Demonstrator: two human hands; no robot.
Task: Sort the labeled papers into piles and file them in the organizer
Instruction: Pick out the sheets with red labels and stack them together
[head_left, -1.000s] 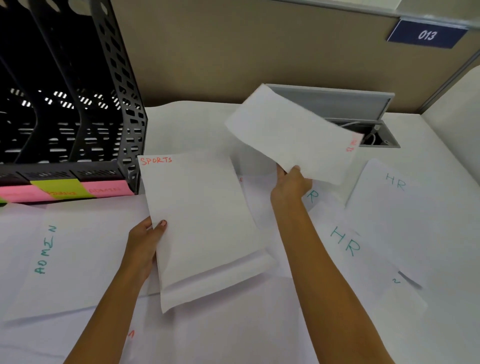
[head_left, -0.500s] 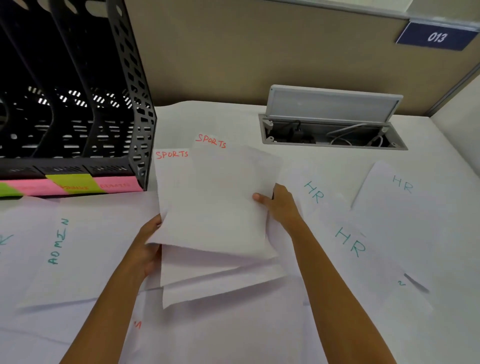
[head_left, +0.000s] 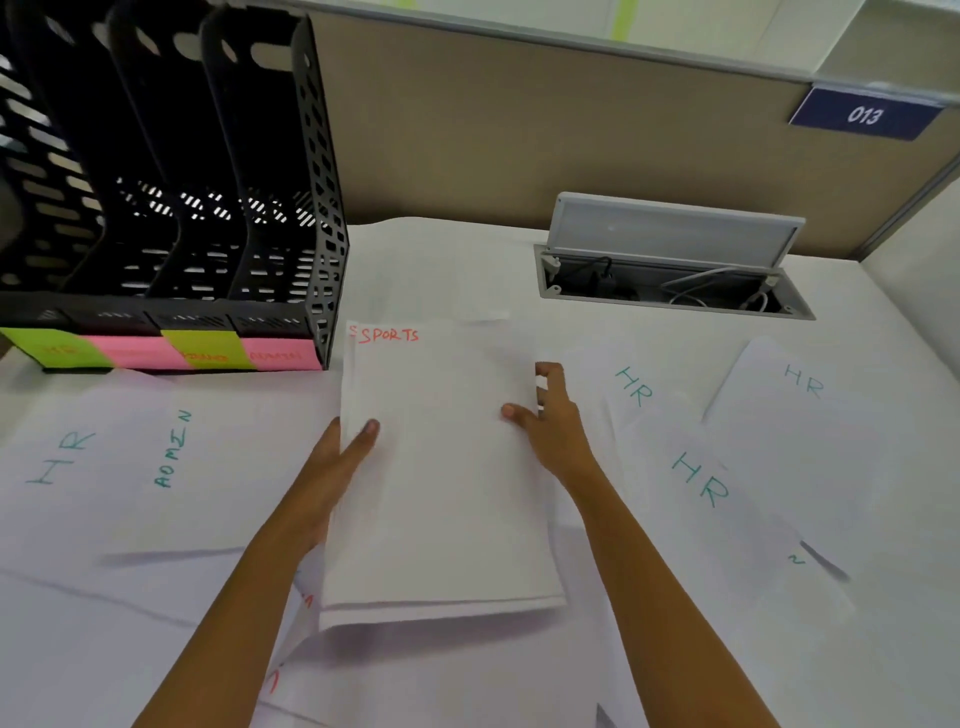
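Fingers (head_left: 549, 373) curl at the right edge of the SPORTS pile (head_left: 441, 493), thumb on top: the right hand (head_left: 553, 423) pinches it. At the left edge, the left hand (head_left: 332, 467) pinches too, thumb over, fingers hidden beneath. The pile sits mid-desk (head_left: 467, 270), just right of the black organizer (head_left: 311, 208) in the back-left corner, with green and pink notes (head_left: 202, 351) along its front. At the back edge, an open cable hatch (head_left: 675, 234) holds cables (head_left: 696, 280).
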